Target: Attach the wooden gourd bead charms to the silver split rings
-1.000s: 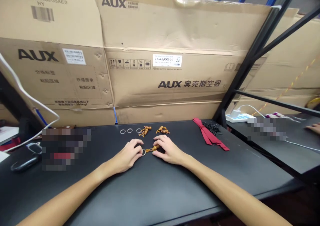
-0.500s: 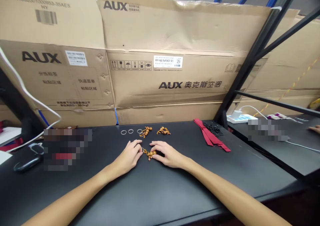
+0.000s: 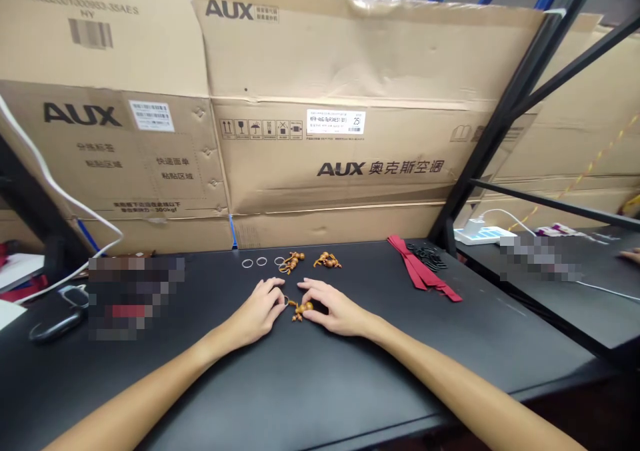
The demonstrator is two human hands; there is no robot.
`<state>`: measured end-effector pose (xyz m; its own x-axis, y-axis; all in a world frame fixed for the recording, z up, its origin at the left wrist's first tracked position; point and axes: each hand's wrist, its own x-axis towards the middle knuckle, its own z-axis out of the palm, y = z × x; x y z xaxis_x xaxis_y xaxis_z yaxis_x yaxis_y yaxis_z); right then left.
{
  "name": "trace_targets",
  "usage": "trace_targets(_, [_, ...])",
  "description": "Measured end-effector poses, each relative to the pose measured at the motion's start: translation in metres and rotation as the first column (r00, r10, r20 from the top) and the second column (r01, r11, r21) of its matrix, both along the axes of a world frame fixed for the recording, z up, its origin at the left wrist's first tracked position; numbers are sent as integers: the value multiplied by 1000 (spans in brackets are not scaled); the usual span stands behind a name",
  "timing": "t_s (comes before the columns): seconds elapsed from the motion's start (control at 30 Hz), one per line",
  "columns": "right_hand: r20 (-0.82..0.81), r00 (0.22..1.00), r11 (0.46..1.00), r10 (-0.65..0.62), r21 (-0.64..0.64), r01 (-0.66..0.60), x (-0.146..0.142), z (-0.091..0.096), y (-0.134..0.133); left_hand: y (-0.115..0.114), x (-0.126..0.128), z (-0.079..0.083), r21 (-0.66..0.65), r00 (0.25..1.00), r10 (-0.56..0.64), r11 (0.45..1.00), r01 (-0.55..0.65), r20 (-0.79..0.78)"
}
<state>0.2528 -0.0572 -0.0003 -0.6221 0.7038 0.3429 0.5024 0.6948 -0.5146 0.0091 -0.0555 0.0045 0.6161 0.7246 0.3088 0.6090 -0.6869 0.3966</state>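
Observation:
Between my hands, low over the black table, is a wooden gourd pendant (image 3: 303,308) with small beads and an orange-brown cord. My right hand (image 3: 336,310) pinches the gourd end between thumb and fingers. The thumb and index finger of my left hand (image 3: 261,312) close on a metal key ring (image 3: 286,300) at the cord's other end. Just behind lie two more beaded gourd pendants, one on the left (image 3: 293,262) and one on the right (image 3: 329,260). Loose metal rings (image 3: 261,262) rest in a row to their left.
Red fabric strips (image 3: 423,271) and a heap of black cords or clips (image 3: 427,256) lie at the right. A black rounded object (image 3: 56,326) sits at the left beside a blurred patch. Cardboard (image 3: 330,184) walls the back; a black metal frame (image 3: 493,124) rises at right.
The pendant's small beads have swung slightly to the left and the cord between my hands looks straighter. Both hands stay in nearly the same place.

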Motion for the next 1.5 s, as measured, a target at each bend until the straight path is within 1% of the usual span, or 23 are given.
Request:
trace_targets(0.13, [-38, 987, 986, -158, 53, 159, 3, -5, 10, -1, 1, 4, -6, 1000, -17, 1000, 17, -3])
trace_targets(0.2, [-40, 983, 982, -181, 48, 183, 4, -4, 11, -2, 1, 5, -7, 1000, -16, 1000, 16, -1])
trace_targets(0.27, [-28, 991, 991, -130, 12, 130, 4, -1, 7, -2, 1, 3, -10, 1000, -6, 1000, 6, 5])
trace_targets(0.37, [-10, 1000, 999, -8, -36, 7, 1, 2, 0, -1, 1, 2, -18, 1000, 6, 1000, -6, 12])
trace_targets(0.43, [-6, 1000, 999, 7, -44, -7, 0, 2, 0, 0, 1, 2, -17, 1000, 1, 1000, -1, 15])
trace_targets(0.5, [-18, 998, 998, -63, -25, 63, 1, -1, 4, 0, 0, 4, -16, 1000, -10, 1000, 10, 17])
trace_targets(0.57, [-36, 981, 982, -189, 11, 189, 4, -3, 11, -1, 0, 5, -16, 1000, -24, 1000, 25, 14])
trace_targets(0.63, [-27, 976, 976, -216, 13, 216, 6, -3, 13, -2, 0, 5, -8, 999, -31, 999, 31, 12])
trace_targets(0.67, [-21, 981, 982, -191, 1, 191, 6, -2, 12, -3, 0, 5, -2, 999, -30, 1000, 30, 13])
trace_targets(0.73, [-6, 997, 996, -81, -39, 81, 5, 3, 6, -3, 0, 4, 10, 1000, -14, 1000, 14, 17])
trace_targets(0.8, [7, 1000, 998, 27, -63, -26, 2, 7, -2, -3, 0, 2, 12, 1000, -2, 1000, 1, 14])
trace_targets(0.87, [31, 996, 995, 80, -69, -78, -1, 9, -6, -3, 0, 2, 11, 1000, -6, 1000, 6, 4])
trace_targets(0.93, [25, 998, 997, 59, -59, -58, -2, 8, -5, -3, 1, 3, 6, 1000, -22, 1000, 22, -8])
trace_targets(1.0, [-9, 999, 999, -31, -28, 31, 0, 4, 3, -3, 1, 5, -5, 999, -30, 1000, 30, -15])
trace_targets(1.07, [-30, 989, 990, -142, 3, 142, 3, 0, 10, -3, 0, 6, -15, 999, -34, 999, 34, -18])
trace_targets(1.1, [-26, 987, 988, -156, 11, 156, 5, -1, 12, -3, 0, 6, -16, 999, -37, 999, 36, -16])
trace_targets(1.17, [-10, 990, 990, -142, 13, 142, 7, 0, 12, -3, 0, 4, -8, 999, -35, 999, 35, -9])
trace_targets(1.3, [57, 998, 999, 33, -34, -32, 4, 8, 0, -3, -1, 1, 14, 1000, -12, 1000, 12, -11])
trace_targets(1.33, [66, 996, 998, 61, -39, -58, 2, 10, -3, -3, -1, 1, 17, 1000, -12, 1000, 12, -13])
trace_targets(1.4, [58, 997, 998, 50, -38, -48, 0, 9, -3, -2, -1, 2, 20, 1000, -21, 1000, 21, -15])
trace_targets(1.5, [12, 996, 996, -93, -9, 93, 1, 3, 4, -2, -1, 4, 11, 999, -34, 999, 34, -23])
